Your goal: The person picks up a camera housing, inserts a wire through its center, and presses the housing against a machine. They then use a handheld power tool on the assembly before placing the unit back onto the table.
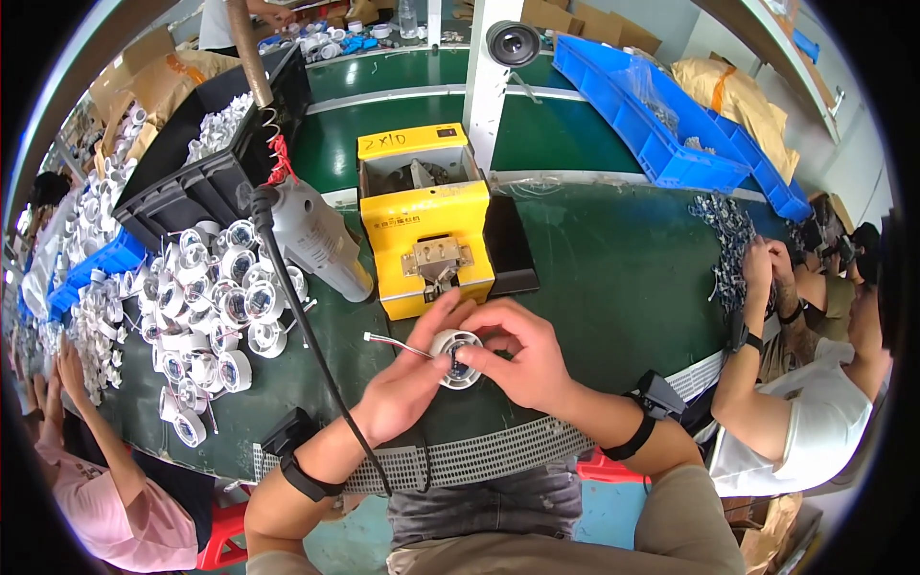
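Observation:
Both hands meet in front of the yellow screw feeder (422,213), holding one small round white housing (462,381) with a dark round part inside. My left hand (398,388) grips its left side, the thumb pressing at the opening. With the thumb and bent fingers of my right hand (525,356), I pinch its right side. A thin cable (398,343) with a white plug sticks out leftward past my left fingers. Left of the feeder hangs a grey electric screwdriver (314,235), its tip angled down toward the feeder's base.
Many similar white housings (206,307) lie heaped at the left. Behind them stands a black crate (177,182) of white parts. A black cable (311,350) crosses the green bench. Blue bins (685,168) stand at the far right, near a pile of small parts (721,240). Co-workers sit on both sides.

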Demonstrator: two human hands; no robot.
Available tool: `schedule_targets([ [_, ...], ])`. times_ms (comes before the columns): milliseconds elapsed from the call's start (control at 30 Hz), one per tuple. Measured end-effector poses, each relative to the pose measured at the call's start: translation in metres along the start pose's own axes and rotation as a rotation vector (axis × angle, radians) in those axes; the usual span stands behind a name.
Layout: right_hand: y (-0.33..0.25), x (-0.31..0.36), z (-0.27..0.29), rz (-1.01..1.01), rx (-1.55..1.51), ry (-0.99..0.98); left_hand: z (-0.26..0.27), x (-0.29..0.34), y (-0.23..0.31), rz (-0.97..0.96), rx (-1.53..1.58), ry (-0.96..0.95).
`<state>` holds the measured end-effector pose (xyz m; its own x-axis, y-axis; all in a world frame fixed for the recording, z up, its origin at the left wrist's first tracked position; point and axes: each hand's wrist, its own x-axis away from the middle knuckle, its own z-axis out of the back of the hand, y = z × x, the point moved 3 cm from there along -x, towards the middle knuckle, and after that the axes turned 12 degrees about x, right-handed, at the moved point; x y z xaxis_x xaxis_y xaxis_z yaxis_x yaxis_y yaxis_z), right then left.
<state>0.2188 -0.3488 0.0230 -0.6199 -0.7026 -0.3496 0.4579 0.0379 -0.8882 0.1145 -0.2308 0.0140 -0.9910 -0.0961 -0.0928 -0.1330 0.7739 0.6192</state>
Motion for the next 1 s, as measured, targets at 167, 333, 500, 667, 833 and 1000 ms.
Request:
schedule_targets([
  [167,0.007,-0.006,0.002,-0.009,0.142,-0.080,0.009,0.000,0.001,0.182,-0.459,0.109],
  [333,-0.004,-0.018,0.004,0.261,0.463,-0.062,0.015,-0.003,0.004,0.158,-0.319,0.167],
  [500,-0.048,-0.066,-0.032,0.453,0.486,0.102,0.018,-0.001,0.004,0.242,-0.241,0.173],
  [667,-0.052,-0.094,-0.080,0.112,0.404,-0.217,0.026,-0.007,0.000,0.248,-0.276,0.253],
  [833,-0.074,-0.085,-0.062,0.302,-0.222,0.113,0.034,-0.003,-0.001,0.214,-0.290,0.330],
  [1000,-0.064,-0.097,-0.021,0.299,-0.202,0.393,0.039,-0.004,-0.004,0.313,-0.334,0.413],
])
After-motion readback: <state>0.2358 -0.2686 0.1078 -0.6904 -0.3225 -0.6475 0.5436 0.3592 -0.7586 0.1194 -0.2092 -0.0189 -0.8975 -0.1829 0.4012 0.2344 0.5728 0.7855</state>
